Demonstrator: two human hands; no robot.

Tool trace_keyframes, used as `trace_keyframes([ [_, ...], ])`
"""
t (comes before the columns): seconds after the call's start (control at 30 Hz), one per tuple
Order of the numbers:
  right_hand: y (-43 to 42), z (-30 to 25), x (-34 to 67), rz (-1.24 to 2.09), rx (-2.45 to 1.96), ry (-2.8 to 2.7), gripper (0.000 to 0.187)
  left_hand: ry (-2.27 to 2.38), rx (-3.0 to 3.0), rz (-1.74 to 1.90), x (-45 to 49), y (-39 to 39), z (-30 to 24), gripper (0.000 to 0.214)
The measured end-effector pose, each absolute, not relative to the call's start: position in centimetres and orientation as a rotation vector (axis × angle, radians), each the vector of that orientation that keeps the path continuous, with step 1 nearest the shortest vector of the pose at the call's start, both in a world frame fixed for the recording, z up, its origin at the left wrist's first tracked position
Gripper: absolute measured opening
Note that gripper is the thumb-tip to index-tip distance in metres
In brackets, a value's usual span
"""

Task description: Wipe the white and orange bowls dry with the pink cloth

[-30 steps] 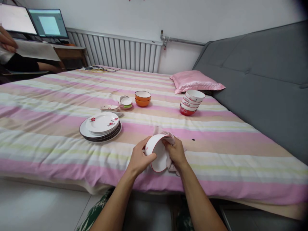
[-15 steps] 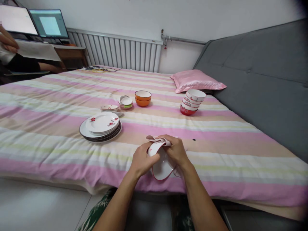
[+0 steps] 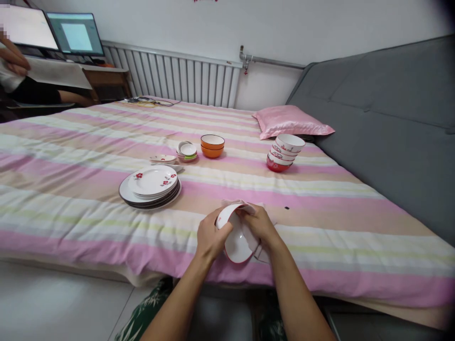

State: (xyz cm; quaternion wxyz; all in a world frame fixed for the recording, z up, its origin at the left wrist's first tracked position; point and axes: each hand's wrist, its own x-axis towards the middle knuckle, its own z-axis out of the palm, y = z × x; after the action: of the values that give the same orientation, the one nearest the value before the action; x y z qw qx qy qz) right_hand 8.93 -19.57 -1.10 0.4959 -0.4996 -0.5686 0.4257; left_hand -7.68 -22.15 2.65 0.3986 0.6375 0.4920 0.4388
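Note:
My left hand (image 3: 209, 236) grips the rim of a white bowl with a red edge (image 3: 236, 241), tilted so its inside faces me, above the near edge of the striped bed (image 3: 320, 222). My right hand (image 3: 259, 225) presses a pale pink cloth (image 3: 256, 240) against the bowl's inside and over its upper rim. Part of the cloth hangs behind the bowl.
On the bed lie a stack of flowered plates (image 3: 150, 185), small saucers (image 3: 186, 151), stacked orange bowls (image 3: 212, 145), a stack of red-and-white bowls (image 3: 284, 152) and a pink pillow (image 3: 290, 121). A grey sofa back (image 3: 387, 118) stands right. Another person's hand (image 3: 12, 57) is far left by monitors.
The bowl has tilted and turned between my hands while the cloth moved over its rim and inside. The camera shifted slightly. The dishes on the bed have not moved.

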Motion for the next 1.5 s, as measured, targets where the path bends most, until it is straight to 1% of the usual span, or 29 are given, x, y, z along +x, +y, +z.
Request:
trace_keyframes([
  [0.2, -19.8, -1.2, 8.1, 1.134, -1.279, -1.100, 0.019, 1.197, 1.513, 1.315, -7.8, -22.2, 2.3, 0.042],
  [0.33, -20.1, -1.3, 7.1, 1.150, -1.296, -0.986, 0.025, 1.210, 1.457, 1.417, -7.7, -22.2, 2.0, 0.044],
  [0.57, -20.6, -1.4, 5.0, 1.120, -1.313, -0.767, 0.033, 1.236, 1.419, 1.651, -6.7, -22.5, 1.4, 0.052],
  [0.8, -21.6, -0.2, 3.7, 1.321, -1.142, -0.541, 0.032, 1.265, 1.629, 1.922, -5.3, -23.6, 1.4, 0.056],
  [1.03, -22.4, -0.6, 2.6, 1.520, -0.919, -0.497, 0.033, 1.288, 1.774, 2.022, -4.7, -24.0, 1.8, 0.061],
  [1.17, -22.6, -0.5, 2.6, 1.552, -0.889, -0.542, 0.032, 1.251, 1.849, 2.021, -4.5, -24.1, 1.7, 0.064],
  [1.23, -22.4, -0.6, 3.1, 1.502, -0.912, -0.534, 0.030, 1.207, 1.846, 1.951, -4.6, -23.9, 1.8, 0.064],
  [1.3, -22.0, -0.7, 3.9, 1.376, -0.989, -0.526, 0.029, 1.164, 1.782, 1.812, -4.9, -23.6, 2.0, 0.068],
  [1.4, -21.3, -0.7, 5.7, 1.045, -1.184, -0.613, 0.027, 1.056, 1.560, 1.531, -5.7, -22.8, 2.4, 0.079],
  [1.43, -21.1, -0.5, 6.4, 0.910, -1.245, -0.701, 0.025, 0.991, 1.463, 1.440, -6.0, -22.5, 2.5, 0.079],
  [1.5, -20.9, 0.0, 7.6, 0.674, -1.324, -0.951, 0.024, 0.855, 1.282, 1.279, -6.7, -21.9, 2.8, 0.069],
])
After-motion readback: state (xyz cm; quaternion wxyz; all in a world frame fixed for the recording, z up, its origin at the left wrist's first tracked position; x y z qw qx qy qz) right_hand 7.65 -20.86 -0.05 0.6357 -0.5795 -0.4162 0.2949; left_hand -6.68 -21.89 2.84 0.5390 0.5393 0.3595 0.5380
